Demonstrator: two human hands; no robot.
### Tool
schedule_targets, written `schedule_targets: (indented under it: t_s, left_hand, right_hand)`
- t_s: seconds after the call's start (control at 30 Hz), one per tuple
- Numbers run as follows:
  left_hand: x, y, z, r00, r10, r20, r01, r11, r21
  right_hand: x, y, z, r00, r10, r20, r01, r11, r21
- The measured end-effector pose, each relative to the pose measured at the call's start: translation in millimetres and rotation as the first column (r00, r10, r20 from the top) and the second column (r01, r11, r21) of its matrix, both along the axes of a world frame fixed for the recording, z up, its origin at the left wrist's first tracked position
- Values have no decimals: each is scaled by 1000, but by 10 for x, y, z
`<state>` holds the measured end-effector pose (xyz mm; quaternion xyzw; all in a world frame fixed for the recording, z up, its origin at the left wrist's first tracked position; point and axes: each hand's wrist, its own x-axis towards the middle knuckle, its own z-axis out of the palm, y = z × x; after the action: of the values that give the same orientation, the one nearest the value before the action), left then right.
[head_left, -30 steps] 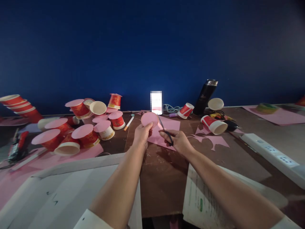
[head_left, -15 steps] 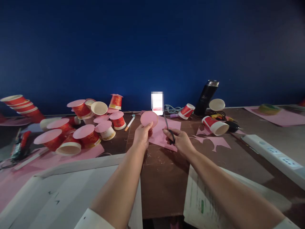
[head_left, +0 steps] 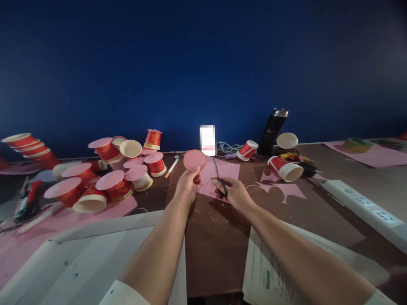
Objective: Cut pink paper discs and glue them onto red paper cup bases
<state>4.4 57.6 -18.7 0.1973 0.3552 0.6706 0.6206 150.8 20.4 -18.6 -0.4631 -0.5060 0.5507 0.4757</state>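
Note:
Pinched in my left hand [head_left: 188, 185] is a round pink disc [head_left: 194, 161], raised above the table at the centre. My right hand [head_left: 233, 192] is wrapped round the dark handles of a pair of scissors [head_left: 218, 173], whose blades point up and away. The blades are apart from the disc. A pink paper sheet [head_left: 230, 169] lies flat beneath and between both hands. Pink scraps [head_left: 291, 191] with curved cut edges lie to the right of my right hand.
Red paper cups [head_left: 113, 186], several topped with pink discs, crowd the left. A lit phone [head_left: 207, 140] stands ahead. At the right are a black flask [head_left: 272, 132], loose cups [head_left: 288, 168] and a power strip [head_left: 365, 207]. White board [head_left: 104, 254] fills the near left.
My left hand has shifted slightly left with the disc. The scissors and my right hand have also moved a little left. The whole view has shifted slightly.

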Motion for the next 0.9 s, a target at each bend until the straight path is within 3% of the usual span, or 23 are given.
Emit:
schedule_targets:
  t_s: [0.4,0.63,0.9]
  left_hand:
    - [-21,47,-60,999,50,-12,-51,996,-76]
    - [-19,43,-44,992,86,-96,-91,994,-55]
    - [-117,142,-166,952,180,-249,-208,974,-90]
  right_hand:
    - [0,-9,-44,996,63,58,-62,998,-31]
    - [-14,-38,-12,997,40,62,-39,999,-32]
    - [53,49,-133,999,-25,21,25,999,-23]
